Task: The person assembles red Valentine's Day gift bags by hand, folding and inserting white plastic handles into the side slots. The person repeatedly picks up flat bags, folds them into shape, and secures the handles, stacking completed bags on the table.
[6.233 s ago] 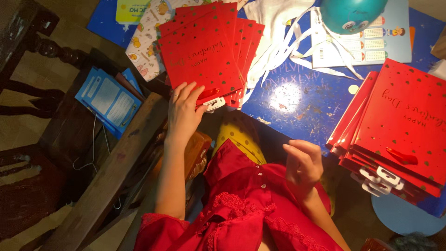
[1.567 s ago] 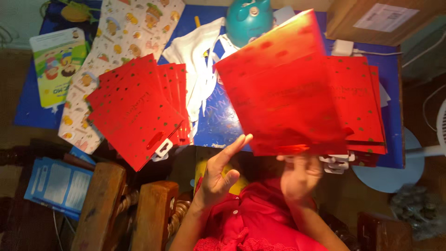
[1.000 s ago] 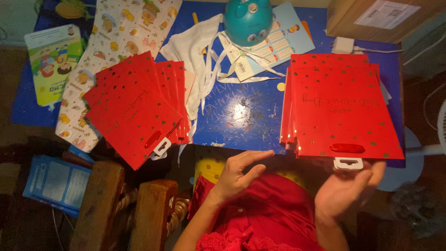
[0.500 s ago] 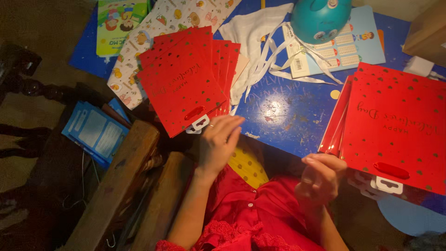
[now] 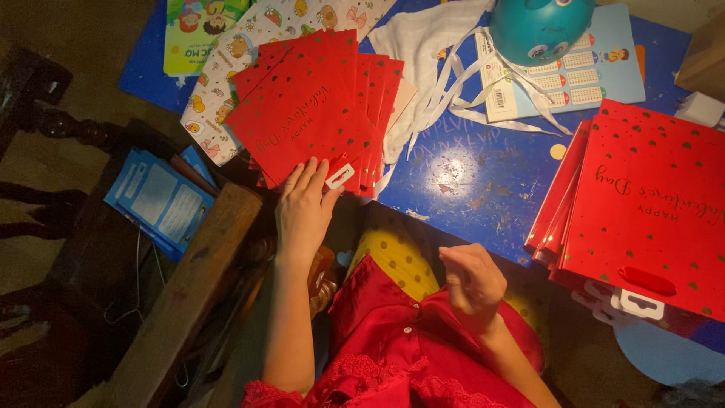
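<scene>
1. The left hand (image 5: 304, 208) lies flat with fingers spread a little, holding nothing; its fingertips rest on the near edge of the left stack (image 5: 313, 113) of red gift bags, beside a white hang tab (image 5: 340, 177).
2. The right hand (image 5: 472, 281) hovers over the lap with fingers curled loosely inward, touching no bag; whether it pinches anything small cannot be told.
3. The left stack is fanned out at the near left of the blue surface (image 5: 468, 181), partly overlapping a patterned sheet (image 5: 249, 45).
4. The right stack (image 5: 642, 204) lies at the right edge, well apart from both hands, and overhangs the surface's near side.
5. White cloth with ribbons (image 5: 430, 53) sits between the stacks, under a teal ball (image 5: 540, 26) cut off at the top.
6. The floor at left is dark; blue booklets (image 5: 158, 200) show there.
</scene>
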Motion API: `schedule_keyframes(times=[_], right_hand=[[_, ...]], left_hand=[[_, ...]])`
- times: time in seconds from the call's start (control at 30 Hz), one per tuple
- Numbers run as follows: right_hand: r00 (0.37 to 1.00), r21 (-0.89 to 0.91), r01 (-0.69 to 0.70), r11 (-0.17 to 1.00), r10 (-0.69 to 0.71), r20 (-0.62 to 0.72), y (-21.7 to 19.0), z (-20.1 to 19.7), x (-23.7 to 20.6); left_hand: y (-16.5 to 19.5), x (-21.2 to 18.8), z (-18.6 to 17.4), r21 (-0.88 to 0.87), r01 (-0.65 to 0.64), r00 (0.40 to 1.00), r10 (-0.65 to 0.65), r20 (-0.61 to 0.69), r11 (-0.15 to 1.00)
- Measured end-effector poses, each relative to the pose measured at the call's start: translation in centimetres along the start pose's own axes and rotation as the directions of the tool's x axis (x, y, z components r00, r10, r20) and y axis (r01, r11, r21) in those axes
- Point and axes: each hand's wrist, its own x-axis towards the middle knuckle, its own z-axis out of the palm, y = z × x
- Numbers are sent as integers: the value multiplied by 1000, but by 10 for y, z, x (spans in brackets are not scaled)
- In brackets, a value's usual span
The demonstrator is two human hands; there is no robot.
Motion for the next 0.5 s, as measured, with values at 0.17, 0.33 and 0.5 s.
schedule_keyframes(times=[0.17, 0.33, 0.5], right_hand=[[997, 2, -63, 998, 63, 52, 2, 5, -1], [966, 70, -248, 966, 241, 98, 6, 18, 2], [944, 177, -324, 929, 305, 126, 14, 30, 18]], left_hand=[[22, -4, -3, -212, 32, 996, -48, -74, 977], [50, -20, 5, -513, 100, 988, -147, -50, 852], [63, -26, 12, -666, 233, 968, -237, 87, 708]])
